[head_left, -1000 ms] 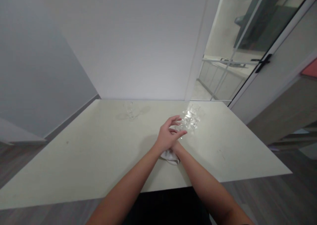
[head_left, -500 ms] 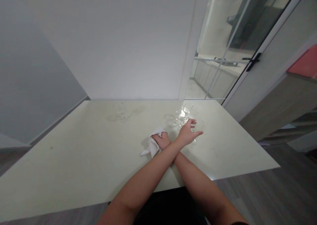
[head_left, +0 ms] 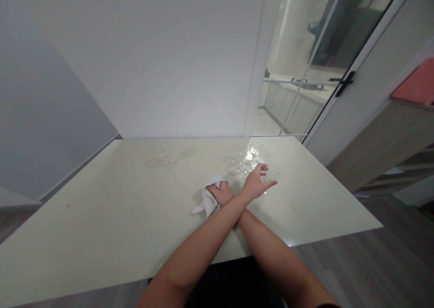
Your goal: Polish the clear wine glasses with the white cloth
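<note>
My forearms are crossed over a pale table (head_left: 101,217). My left hand (head_left: 257,182) reaches to the right, its thumb and fingers curled around a clear glass (head_left: 272,172). Just behind it stands a cluster of several clear glasses (head_left: 250,156). My right hand (head_left: 222,193) lies to the left of it, closed on a crumpled white cloth (head_left: 207,198) that rests on the table.
Another clear glass (head_left: 165,153) stands alone at the table's far left-middle, near the white wall. A glass door with a black handle (head_left: 343,82) is at the right. A wooden shelf unit (head_left: 389,140) stands to the right of the table.
My left hand has moved right, from in front of the glasses to the glass at their right side. My right hand with the cloth has come out to the left from under the left wrist.
</note>
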The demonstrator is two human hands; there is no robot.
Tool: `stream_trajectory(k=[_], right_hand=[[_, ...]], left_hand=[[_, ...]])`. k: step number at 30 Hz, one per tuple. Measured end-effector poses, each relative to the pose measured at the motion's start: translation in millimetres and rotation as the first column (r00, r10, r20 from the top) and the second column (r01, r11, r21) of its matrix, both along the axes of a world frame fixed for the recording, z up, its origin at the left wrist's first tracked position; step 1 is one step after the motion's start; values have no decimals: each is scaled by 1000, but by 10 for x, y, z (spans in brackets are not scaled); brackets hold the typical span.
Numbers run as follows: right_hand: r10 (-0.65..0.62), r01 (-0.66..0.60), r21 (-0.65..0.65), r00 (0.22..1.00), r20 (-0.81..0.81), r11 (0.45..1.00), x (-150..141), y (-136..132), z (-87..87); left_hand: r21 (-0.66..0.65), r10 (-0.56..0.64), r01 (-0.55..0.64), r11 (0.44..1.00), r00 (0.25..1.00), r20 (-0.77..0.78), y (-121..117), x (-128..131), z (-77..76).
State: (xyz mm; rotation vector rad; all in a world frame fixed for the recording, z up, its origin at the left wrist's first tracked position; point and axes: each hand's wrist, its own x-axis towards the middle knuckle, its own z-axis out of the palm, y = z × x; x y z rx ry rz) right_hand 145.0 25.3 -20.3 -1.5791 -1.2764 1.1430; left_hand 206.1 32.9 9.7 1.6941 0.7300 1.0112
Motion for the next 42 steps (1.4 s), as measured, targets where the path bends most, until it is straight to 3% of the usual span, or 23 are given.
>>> stream_trajectory(k=[7,9,13,15,17,20,24,42], right_hand=[[20,-20,-15,999,40,1000,6,13,5],[57,-58,35,998,37,998,0,27,-17],[130,-120,182,991,-44,976,-7,49,-84],[121,-107,194,991,-58,975,-2,49,-107],[115,-103,183,992,-57,978,5,45,-115],[139,-123,200,988,-70,972,13,35,-107],[149,-128,223,986,-79,966,18,19,-83],[151,-137,162,985,-81,977,22,26,-61]], left_hand=[[116,14,-3,993,995,-95,-20,-33,22],[244,105,-63,968,982,-160,-86,-79,88],[487,353,-203,849,905,-237,-337,-188,251],[541,345,-112,834,870,-352,-479,-215,280],[569,284,71,819,812,-510,-594,-210,254],[559,246,278,781,686,-684,-684,-162,155],[503,233,345,793,590,-773,-679,-101,50],[386,148,366,847,534,-832,-439,-34,-58]])
